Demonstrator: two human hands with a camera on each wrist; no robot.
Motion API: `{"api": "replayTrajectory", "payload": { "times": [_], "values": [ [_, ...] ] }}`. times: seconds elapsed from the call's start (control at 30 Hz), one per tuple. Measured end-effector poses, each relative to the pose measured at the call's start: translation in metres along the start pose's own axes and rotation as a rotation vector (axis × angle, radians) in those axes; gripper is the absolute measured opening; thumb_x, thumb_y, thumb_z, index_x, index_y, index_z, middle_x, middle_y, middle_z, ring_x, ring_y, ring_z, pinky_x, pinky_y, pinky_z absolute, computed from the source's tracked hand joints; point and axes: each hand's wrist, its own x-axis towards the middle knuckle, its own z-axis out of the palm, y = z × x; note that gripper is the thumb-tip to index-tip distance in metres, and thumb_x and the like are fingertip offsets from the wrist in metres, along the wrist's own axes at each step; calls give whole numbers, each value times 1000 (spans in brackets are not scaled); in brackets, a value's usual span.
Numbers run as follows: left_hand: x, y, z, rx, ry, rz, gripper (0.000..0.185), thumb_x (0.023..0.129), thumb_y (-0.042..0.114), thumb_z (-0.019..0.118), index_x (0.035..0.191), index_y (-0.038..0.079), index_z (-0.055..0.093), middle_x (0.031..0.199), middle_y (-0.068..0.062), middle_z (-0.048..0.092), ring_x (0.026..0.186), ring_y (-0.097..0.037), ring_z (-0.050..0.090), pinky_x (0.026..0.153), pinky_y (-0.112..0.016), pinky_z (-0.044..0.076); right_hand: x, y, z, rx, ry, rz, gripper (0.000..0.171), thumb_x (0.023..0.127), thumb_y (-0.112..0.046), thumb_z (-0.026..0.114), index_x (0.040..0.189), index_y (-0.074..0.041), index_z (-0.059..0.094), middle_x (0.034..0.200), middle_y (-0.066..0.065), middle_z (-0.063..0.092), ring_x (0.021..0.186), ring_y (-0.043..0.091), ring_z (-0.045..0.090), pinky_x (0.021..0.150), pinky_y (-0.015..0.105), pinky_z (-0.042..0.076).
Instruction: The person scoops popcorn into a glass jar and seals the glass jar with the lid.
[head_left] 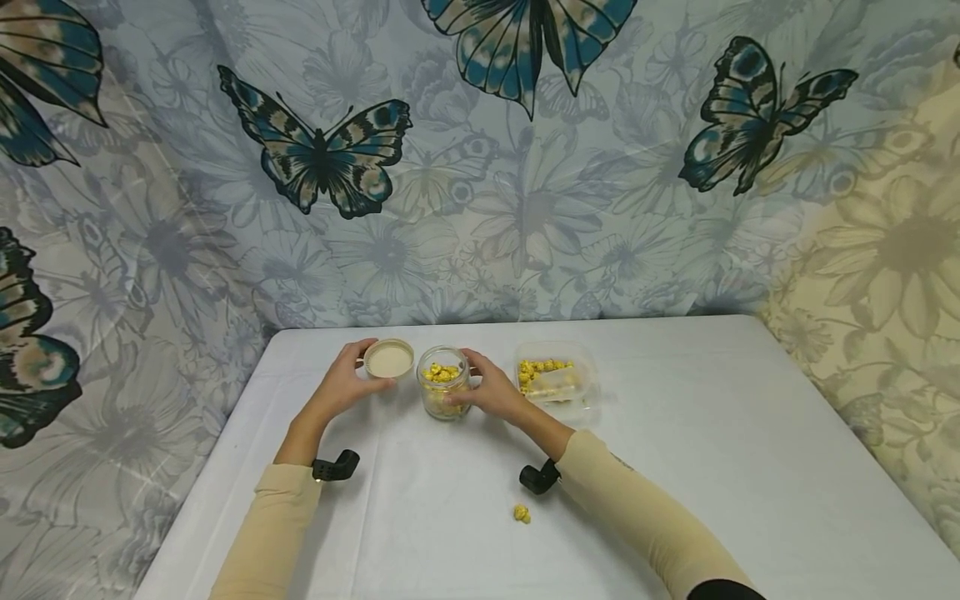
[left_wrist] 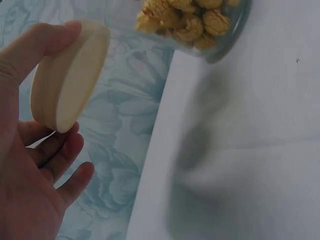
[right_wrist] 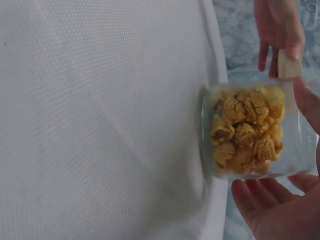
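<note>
Left hand fingers pinch round cream lid, just left of clear glass jar of yellow popcorn | right hand fingers wrap jar, mid-counter | risk: lid knocks rim, kernels spill.

The jar lid is cream-beige. The glass jar is clear, filled with golden-yellow popcorn. The plastic container is transparent and holds pieces of the same yellow. One yellow popcorn kernel lies on the white tablecloth. The sleeves are pale tan. The backdrop curtain is pale blue-grey with a faint floral print and large butterflies in teal, black and cream.
</note>
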Motion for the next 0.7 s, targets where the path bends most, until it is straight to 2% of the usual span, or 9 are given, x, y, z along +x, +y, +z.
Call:
{"api": "replayTrajectory", "payload": {
  "times": [0.2, 0.47, 0.57, 0.7],
  "values": [
    [-4, 11, -3, 15, -22, 29, 87, 77, 29, 83, 146, 3, 38, 131, -20, 44, 126, -36, 44, 112, -52, 36, 0, -1, 0, 57, -36, 24, 90, 76, -23, 84, 151, -11, 35, 151, 14, 44, 140, 31, 41, 111, 48, 41],
    [-6, 18, -10, 51, -58, 69, 84, 78, 27, 82, 145, 4, 39, 134, -21, 41, 129, -37, 41, 113, -55, 34, 1, -1, 2, 58, -45, 36, 93, 78, -23, 83, 153, -11, 30, 150, 14, 45, 141, 30, 39, 112, 46, 40],
    [-5, 21, -11, 23, -81, 66, 86, 78, 27, 81, 148, 6, 35, 142, -21, 39, 134, -39, 38, 114, -56, 33, 2, -1, 2, 52, -44, 33, 92, 78, -22, 83, 153, -11, 30, 149, 15, 45, 141, 31, 40, 112, 46, 41],
    [-3, 28, -9, -45, -98, 93, 88, 79, 25, 80, 150, 7, 31, 149, -20, 38, 137, -39, 37, 115, -56, 31, 1, -1, 3, 42, -39, 36, 93, 78, -22, 83, 153, -10, 30, 148, 15, 46, 140, 32, 40, 111, 46, 41]
  ]
}}
